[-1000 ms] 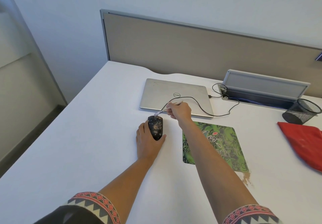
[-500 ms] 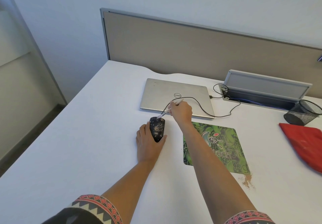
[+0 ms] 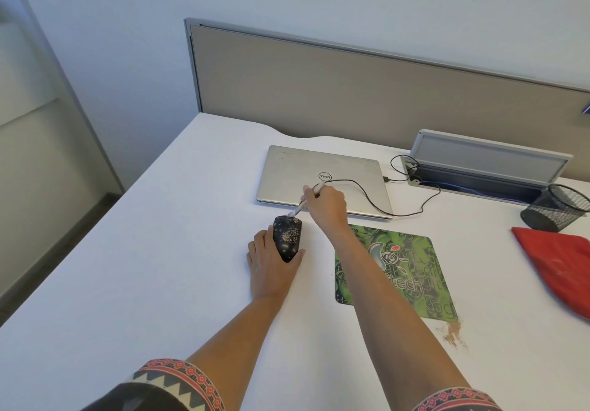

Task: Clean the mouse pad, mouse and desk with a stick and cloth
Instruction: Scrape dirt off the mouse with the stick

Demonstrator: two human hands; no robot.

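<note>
A black mouse (image 3: pixel 287 237) speckled with light brown dust lies on the white desk (image 3: pixel 159 267), left of the green patterned mouse pad (image 3: pixel 412 270). My left hand (image 3: pixel 271 267) holds the mouse at its near end, fingers on its left side and thumb on its right. My right hand (image 3: pixel 327 204) pinches a thin white stick (image 3: pixel 306 201) whose tip touches the mouse's far end. A red cloth (image 3: pixel 562 270) lies at the right edge. Brown crumbs (image 3: pixel 451 334) sit on the desk by the pad's near right corner.
A closed silver laptop (image 3: pixel 322 177) lies behind the mouse, with the black mouse cable (image 3: pixel 367 198) running across its lid to an open cable box (image 3: pixel 479 171). A black mesh cup (image 3: pixel 555 207) stands at the right. A beige partition (image 3: pixel 351 91) borders the desk's far edge.
The stick's tip has made small strokes over the far end of the mouse, and my right hand shifted slightly with it. My left hand stays on the mouse.
</note>
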